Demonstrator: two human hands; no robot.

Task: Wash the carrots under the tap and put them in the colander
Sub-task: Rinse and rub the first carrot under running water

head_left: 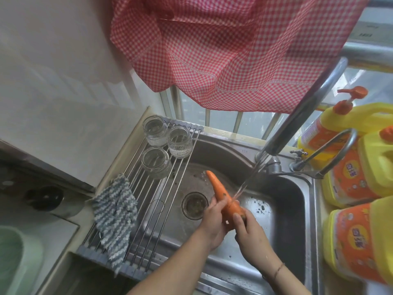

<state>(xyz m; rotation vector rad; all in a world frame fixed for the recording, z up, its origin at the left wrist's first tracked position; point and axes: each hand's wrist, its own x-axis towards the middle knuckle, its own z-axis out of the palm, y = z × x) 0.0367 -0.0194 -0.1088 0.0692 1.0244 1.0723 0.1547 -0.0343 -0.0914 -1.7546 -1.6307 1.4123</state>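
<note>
One orange carrot [220,190] is held over the steel sink [282,188], its thin tip pointing up and to the left. My left hand [214,220] grips its middle from the left. My right hand [251,233] holds its thick end from the right. Water runs from the tap [302,111] in a slanted stream [244,186] and strikes the carrot just above my hands. A pale green rounded container [14,258], possibly the colander, shows blurred at the lower left edge.
A roll-up rack [153,201] covers the sink's left part, bearing three upturned glass jars [156,162] and a blue-white knitted cloth [116,216]. Yellow detergent bottles [353,184] crowd the right counter. A red checked cloth [234,45] hangs overhead. The drain strainer [194,205] lies left of my hands.
</note>
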